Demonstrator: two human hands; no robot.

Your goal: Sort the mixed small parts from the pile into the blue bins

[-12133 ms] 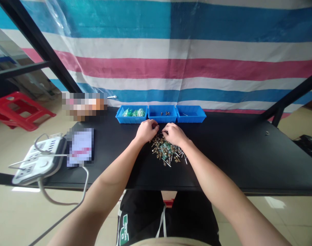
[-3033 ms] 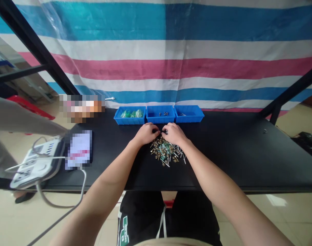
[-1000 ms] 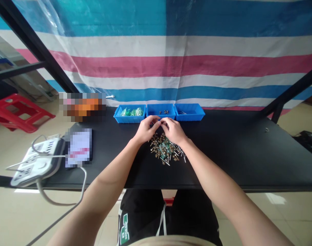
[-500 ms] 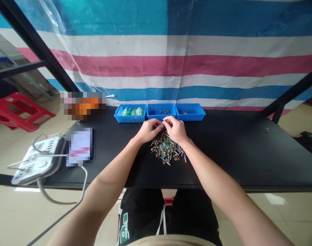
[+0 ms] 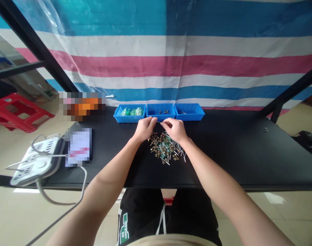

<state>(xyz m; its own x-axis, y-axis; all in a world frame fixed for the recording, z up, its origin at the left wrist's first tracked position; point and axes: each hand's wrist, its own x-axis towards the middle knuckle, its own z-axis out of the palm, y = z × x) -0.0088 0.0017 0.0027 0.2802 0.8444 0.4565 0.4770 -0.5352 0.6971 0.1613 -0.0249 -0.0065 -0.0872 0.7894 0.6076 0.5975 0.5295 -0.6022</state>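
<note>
A thin metal pin [image 5: 158, 122] spans the gap between my hands, above the far edge of a pile. My left hand [image 5: 145, 130] is closed in a pinch at one end of it; whatever else sits in those fingers is hidden. At the other end, my right hand [image 5: 175, 130] pinches the pin between thumb and forefinger. Below lies a loose pile of small parts [image 5: 164, 147]: brass-coloured pieces, silver pins and greenish bits mixed together. Just beyond my hands stands the middle blue bin [image 5: 152, 116], with a few brass-coloured pieces in it.
A left blue bin [image 5: 120, 118] holds green and clear pieces; a right blue bin [image 5: 194, 117] holds a few thin pins. On the left of the black table [image 5: 230, 153] lie a white power strip [image 5: 38, 160], cables and a blurred-out flat object [image 5: 79, 147].
My hands have drawn apart sideways, the left one moving left. The thin pin between them has come into view. The pile and bins look the same.
</note>
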